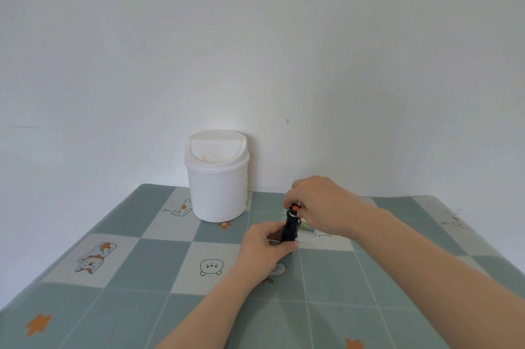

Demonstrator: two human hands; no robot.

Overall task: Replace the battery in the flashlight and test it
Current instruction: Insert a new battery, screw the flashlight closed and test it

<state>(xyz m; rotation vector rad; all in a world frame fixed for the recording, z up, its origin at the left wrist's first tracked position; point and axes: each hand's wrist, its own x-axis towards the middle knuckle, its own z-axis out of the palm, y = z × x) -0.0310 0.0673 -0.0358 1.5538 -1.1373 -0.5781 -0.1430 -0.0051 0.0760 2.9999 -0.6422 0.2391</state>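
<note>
Left hand (265,243) wrapped tight around lower body of a black flashlight (289,228), held upright just above the table (142,277). Right hand (318,203) closed over its top end, fingertips pinching near an orange button cap (296,208). Small pale item partly hidden behind right hand, unclear. White swing-lid bin (217,178) against wall at far edge, left of hands. Checked tablecloth bare and open toward near and left edges.

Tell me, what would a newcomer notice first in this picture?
First, the two hands at centre: the left hand grips a black flashlight upright above the checked tablecloth, while the right hand pinches its orange-tipped top end. Behind them, a white swing-lid bin stands against the wall.
</note>
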